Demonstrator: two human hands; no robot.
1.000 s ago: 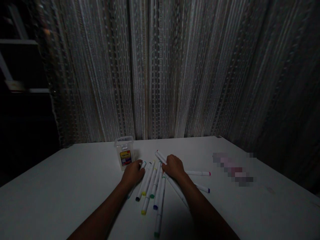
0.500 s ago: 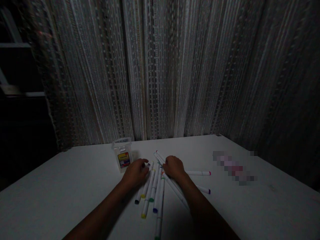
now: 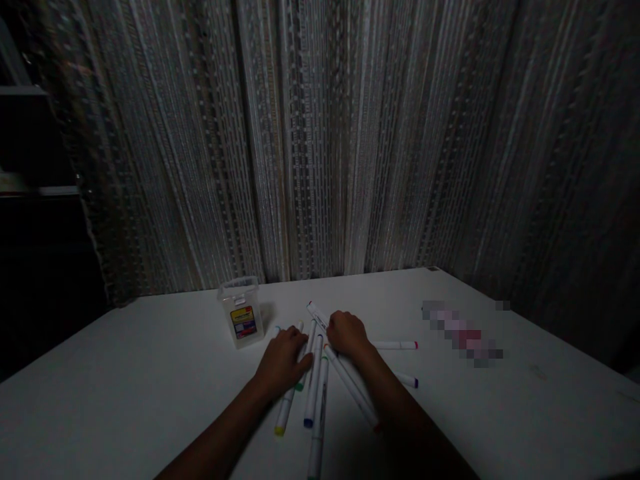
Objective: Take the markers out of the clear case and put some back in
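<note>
Dimly lit, we press both hands down on a loose fan of white markers (image 3: pixel 314 380) lying near the middle of the worktop (image 3: pixel 125 393). Our left hand (image 3: pixel 283 360) lies flat over the left side of the bundle, fingers spread and released rather than gripping; our right hand (image 3: pixel 349 333) curls over the far ends, though we cannot tell whether it clasps one. A clear plastic tub (image 3: pixel 241 320) stands upright just left of the hands. Two more markers (image 3: pixel 397 345) lie apart to the right. Round barrels under flat palms could, we judge, roll away and scatter, and a sideways sweep of the left hand might topple the tub.
</note>
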